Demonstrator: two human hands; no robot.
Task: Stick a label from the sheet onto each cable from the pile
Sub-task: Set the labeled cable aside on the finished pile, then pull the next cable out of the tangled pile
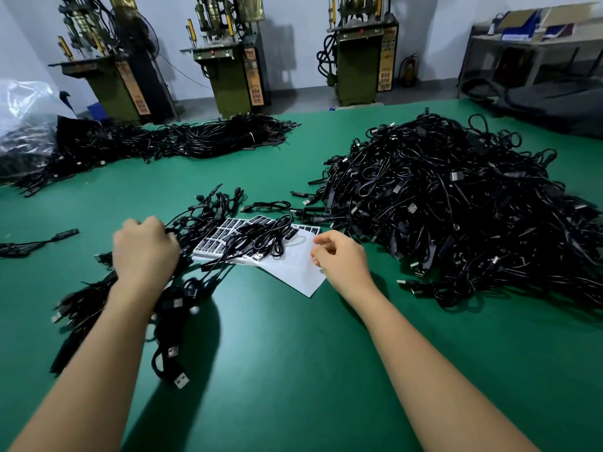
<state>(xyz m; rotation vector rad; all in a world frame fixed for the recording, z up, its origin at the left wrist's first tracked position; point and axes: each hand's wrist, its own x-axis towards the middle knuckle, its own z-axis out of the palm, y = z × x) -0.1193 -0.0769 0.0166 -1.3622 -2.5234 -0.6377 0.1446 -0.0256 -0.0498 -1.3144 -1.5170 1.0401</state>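
Note:
A big pile of black USB cables [456, 207] fills the right half of the green table [277, 370]. White label sheets [293, 265] with black labels lie in the middle, and a black cable [261, 239] lies coiled across them. My left hand [143, 249] is curled over a smaller heap of black cables [176, 298] on the left; whether it grips one is hidden. My right hand [339, 259] hovers at the right edge of the sheets with fingers loosely curled, holding nothing that I can see.
Another long heap of cables [163, 141] lies at the far left beside a clear plastic bag [26, 109]. A single cable [39, 241] lies at the left edge. Green machines [228, 60] stand behind the table, and shelves [538, 44] at the far right.

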